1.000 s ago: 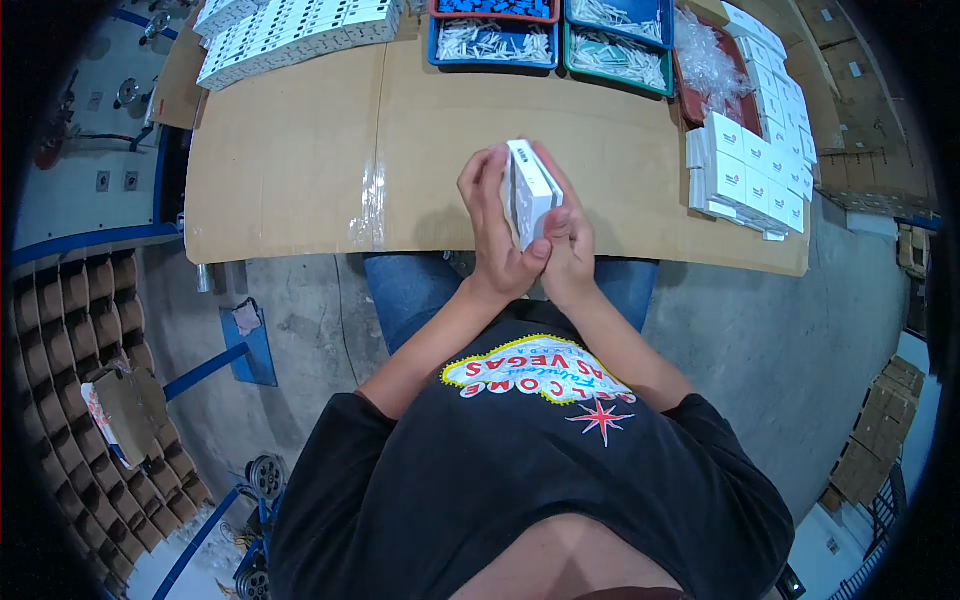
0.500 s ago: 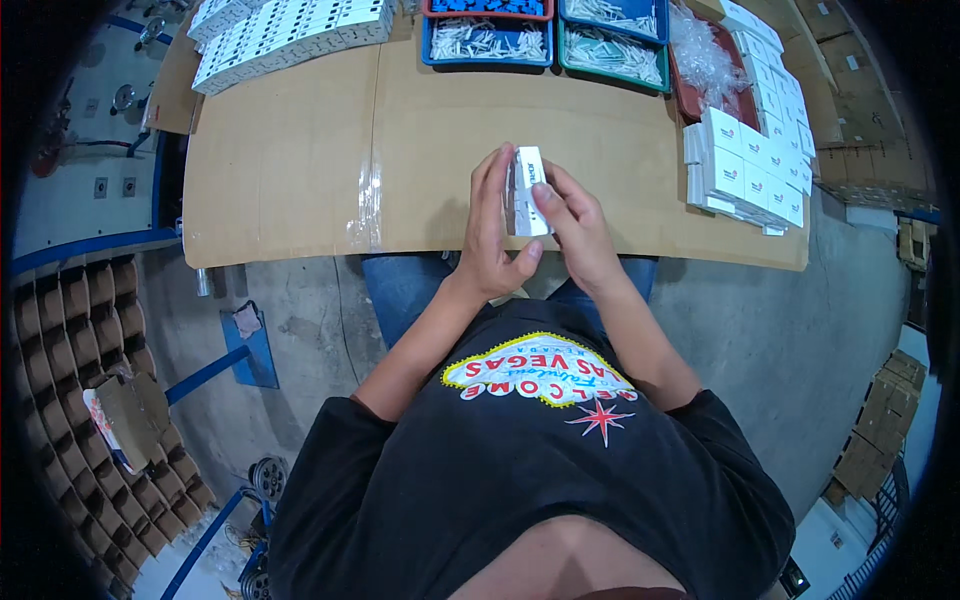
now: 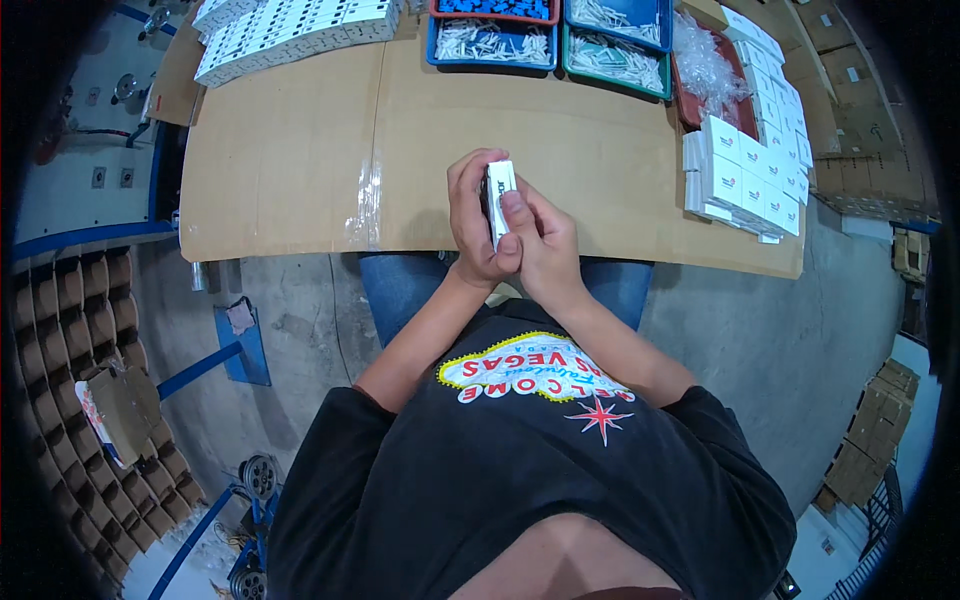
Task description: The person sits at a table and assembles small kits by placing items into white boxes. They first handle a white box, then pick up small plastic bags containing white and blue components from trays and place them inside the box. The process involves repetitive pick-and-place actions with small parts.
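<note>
A small white box (image 3: 501, 180) with dark print stands on edge between my two hands, above the near edge of the cardboard-covered table. My left hand (image 3: 472, 215) wraps its left side, fingers curled over the far end and thumb across the near end. From the right, my right hand (image 3: 545, 235) presses against it, its thumb lying on the narrow printed side. Both hands are closed on the box and touch each other at the near end. Most of the box's broad sides are hidden by my palms and fingers.
Brown cardboard (image 3: 280, 170) covers the table. At the back left are rows of white boxes (image 3: 300, 40). Trays hold white sticks (image 3: 495, 42) and blue pieces (image 3: 497, 8). Clear plastic wrappers (image 3: 708, 65) fill a red tray, beside stacked white boxes (image 3: 745, 175) at the right.
My hands have moved slightly left and closed tighter around the white box. The box has turned so its narrow side faces up, and my thumbs have come together.
</note>
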Tool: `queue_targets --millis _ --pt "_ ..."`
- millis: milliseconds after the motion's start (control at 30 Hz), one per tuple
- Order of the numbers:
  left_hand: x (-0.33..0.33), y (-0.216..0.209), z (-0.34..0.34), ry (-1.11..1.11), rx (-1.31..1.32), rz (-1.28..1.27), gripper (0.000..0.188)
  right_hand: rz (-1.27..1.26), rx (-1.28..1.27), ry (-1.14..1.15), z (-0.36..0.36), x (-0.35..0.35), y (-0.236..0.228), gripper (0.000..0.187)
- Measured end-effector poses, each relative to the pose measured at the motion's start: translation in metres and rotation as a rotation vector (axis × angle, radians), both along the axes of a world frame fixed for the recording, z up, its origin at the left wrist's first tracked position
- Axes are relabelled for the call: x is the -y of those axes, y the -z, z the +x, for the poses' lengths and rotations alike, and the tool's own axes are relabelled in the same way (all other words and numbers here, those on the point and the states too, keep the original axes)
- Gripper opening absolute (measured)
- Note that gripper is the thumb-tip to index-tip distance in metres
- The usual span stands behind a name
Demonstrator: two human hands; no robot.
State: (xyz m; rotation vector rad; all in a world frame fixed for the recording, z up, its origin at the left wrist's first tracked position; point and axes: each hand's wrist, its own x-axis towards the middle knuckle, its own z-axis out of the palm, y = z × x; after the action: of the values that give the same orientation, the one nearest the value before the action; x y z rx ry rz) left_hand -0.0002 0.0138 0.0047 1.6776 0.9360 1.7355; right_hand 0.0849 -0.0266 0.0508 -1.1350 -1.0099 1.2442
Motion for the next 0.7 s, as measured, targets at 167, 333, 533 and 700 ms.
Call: queue_targets --millis 167,333,533,700 --pt "0.006 0.003 0.002 -0.006 0.054 0.021 0.079 -0.047 0.067 -0.029 0.004 0.011 -0.009 0.041" --pt "0.005 0.005 0.008 -0.036 0.086 0.027 0.08 -0.075 0.106 -0.035 0.006 0.011 -0.01 0.043" --pt "-0.006 -0.015 0.014 0.059 0.575 -0.589 0.063 -0.133 0.137 -0.128 0.022 -0.024 0.006 0.041" --pt "-0.018 -0.026 -0.004 0.258 0.988 -0.951 0.062 -0.043 0.404 -0.205 0.045 -0.022 0.009 0.043"
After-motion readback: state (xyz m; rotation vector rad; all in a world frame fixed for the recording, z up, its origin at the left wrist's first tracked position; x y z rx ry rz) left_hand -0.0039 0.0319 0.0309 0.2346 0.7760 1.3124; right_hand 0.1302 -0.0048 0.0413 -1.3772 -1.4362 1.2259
